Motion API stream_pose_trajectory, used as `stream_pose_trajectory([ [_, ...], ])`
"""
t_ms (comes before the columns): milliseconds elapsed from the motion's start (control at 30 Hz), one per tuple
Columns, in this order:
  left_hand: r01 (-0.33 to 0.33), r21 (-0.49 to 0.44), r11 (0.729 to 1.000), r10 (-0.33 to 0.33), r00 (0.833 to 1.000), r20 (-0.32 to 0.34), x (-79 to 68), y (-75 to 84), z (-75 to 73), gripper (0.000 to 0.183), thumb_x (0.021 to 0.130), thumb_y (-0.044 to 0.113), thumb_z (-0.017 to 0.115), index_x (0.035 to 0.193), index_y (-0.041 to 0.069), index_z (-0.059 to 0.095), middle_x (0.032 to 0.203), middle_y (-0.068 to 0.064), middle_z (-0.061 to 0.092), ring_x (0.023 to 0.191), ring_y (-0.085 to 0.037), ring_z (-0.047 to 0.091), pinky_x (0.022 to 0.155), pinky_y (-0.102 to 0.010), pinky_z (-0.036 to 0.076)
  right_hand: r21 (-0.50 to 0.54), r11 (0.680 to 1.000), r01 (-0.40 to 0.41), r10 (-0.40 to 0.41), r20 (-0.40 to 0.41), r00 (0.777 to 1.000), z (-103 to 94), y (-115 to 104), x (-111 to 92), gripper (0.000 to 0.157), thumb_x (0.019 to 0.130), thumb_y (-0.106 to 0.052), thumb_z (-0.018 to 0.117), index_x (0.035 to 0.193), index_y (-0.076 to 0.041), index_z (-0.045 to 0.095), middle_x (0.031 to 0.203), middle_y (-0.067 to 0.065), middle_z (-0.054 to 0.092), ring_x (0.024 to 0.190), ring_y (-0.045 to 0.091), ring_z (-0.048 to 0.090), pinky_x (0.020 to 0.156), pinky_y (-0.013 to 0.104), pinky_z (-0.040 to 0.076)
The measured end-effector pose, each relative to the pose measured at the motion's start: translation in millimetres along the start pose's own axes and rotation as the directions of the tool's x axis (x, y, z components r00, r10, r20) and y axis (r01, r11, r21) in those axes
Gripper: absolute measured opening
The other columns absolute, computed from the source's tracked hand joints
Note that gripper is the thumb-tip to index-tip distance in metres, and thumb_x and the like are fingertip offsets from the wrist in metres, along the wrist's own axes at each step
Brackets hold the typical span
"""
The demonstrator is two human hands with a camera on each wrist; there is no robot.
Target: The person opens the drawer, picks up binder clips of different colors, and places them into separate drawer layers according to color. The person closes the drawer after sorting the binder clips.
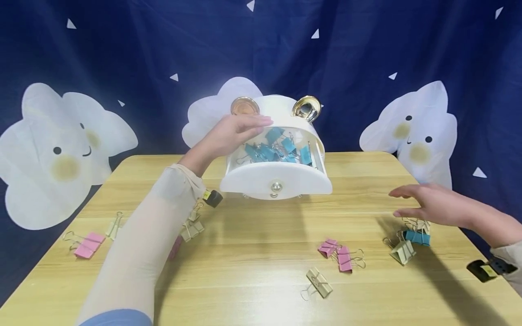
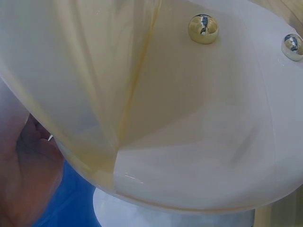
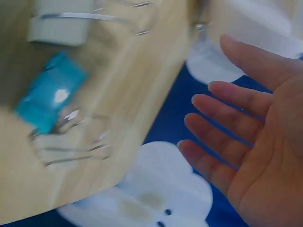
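A white rounded box (image 1: 281, 106) with its drawer pulled out stands at the table's far side. Blue binder clips (image 1: 267, 151) lie heaped inside the drawer (image 1: 248, 179). Over the drawer's left part, my left hand (image 1: 234, 133) reaches with fingers extended and thumb below them. The left wrist view shows the drawer front (image 2: 213, 118) covering much of that hand. My right hand (image 1: 444, 206) hovers at the table's right, fingers spread and holding nothing. Beneath it lie a blue binder clip (image 1: 418, 237) and cream binder clips (image 1: 403, 252).
Pink binder clips (image 1: 344, 259) and a cream clip (image 1: 319, 281) lie at front centre-right. On the left are a pink clip (image 1: 89, 245) and cream clips (image 1: 191, 230), partly behind my left forearm. A dark blue curtain (image 1: 326, 54) with white clouds hangs behind the table.
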State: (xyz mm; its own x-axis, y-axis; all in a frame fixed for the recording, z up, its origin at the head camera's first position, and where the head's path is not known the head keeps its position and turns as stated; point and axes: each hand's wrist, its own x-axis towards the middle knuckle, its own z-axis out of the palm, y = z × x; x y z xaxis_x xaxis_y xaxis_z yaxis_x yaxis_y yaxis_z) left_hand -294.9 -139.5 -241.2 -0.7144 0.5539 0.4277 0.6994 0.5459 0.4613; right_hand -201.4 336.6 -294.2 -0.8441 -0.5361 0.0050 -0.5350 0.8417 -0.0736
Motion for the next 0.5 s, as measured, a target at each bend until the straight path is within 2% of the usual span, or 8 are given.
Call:
stream_pose_trajectory([
  [233,-0.004,0.003,1.0,0.004,1.0,0.003,0.6,2.8,0.8,0.035,0.102,0.029,0.055,0.135,0.022,0.061,0.14,0.008,0.054,0.132,-0.005,0.044,0.112,-0.025,0.029,-0.082,0.996,-0.045,0.048,0.039,0.998,16.5,23.8,-22.8,0.054,0.084,-0.038,0.077,0.119,0.0,0.065,0.113,0.015,0.067,0.094,0.034,0.066,0.077,0.051,0.053],
  [500,0.008,0.009,1.0,-0.008,1.0,0.004,-0.3,4.9,-1.5,0.035,0.101,0.028,0.055,0.135,0.021,0.061,0.14,0.007,0.054,0.132,-0.006,0.044,0.112,-0.026,0.029,-0.064,0.992,-0.111,0.119,0.141,0.983,29.9,40.1,-33.6,0.062,0.075,-0.037,0.083,0.117,0.004,0.063,0.11,0.019,0.065,0.092,0.035,0.064,0.072,0.048,0.053],
])
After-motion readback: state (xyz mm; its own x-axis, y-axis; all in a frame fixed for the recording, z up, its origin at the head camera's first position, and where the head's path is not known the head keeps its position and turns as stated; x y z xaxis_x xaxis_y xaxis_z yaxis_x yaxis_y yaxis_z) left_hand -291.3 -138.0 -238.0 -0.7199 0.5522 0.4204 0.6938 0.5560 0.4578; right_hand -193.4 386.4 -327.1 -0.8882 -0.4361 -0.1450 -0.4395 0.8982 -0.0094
